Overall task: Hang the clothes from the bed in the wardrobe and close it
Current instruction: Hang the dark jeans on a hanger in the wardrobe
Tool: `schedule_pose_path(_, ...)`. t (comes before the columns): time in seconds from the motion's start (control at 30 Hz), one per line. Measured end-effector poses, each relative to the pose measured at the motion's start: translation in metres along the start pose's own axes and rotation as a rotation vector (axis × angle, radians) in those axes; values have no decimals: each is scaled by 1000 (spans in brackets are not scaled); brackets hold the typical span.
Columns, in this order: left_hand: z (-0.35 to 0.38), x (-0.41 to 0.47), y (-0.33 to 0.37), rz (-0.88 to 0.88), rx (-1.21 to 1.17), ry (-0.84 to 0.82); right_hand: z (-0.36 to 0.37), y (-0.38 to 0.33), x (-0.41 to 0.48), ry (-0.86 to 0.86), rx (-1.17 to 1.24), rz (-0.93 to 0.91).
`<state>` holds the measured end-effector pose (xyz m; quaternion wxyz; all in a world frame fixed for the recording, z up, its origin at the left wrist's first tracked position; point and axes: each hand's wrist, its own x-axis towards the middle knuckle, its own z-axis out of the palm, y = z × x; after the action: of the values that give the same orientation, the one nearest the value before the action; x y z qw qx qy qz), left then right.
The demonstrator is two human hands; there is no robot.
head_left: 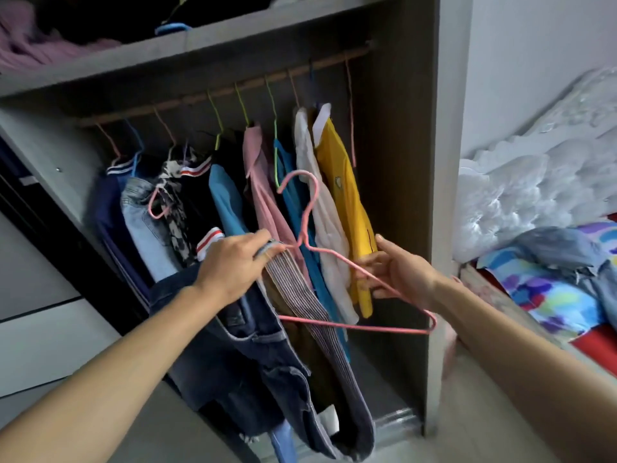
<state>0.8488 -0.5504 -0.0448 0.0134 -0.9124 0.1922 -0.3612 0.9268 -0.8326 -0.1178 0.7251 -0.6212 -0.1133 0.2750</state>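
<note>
We note left hand [233, 265] gripping dark jeans [253, 355]; right hand [400, 272] pinches pink hanger [354, 326], angled for threading.

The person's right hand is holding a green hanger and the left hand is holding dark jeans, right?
Not quite. The hanger in the right hand is pink, not green, as the head view shows. The left hand does hold the dark jeans.
</note>
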Motion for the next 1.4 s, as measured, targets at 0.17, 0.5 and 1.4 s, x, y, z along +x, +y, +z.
schedule_pose_path(0.17,-20,-4,-35,-187,58,102,-40,76,3,222,10,141)
schedule_pose_path(0.5,-19,-28,-34,-247,-62,25,8,64,14,456,-331,-313)
schedule_pose_path(1.4,2,-48,-7,-328,-192,-286,-33,-7,-2,287,-685,-232)
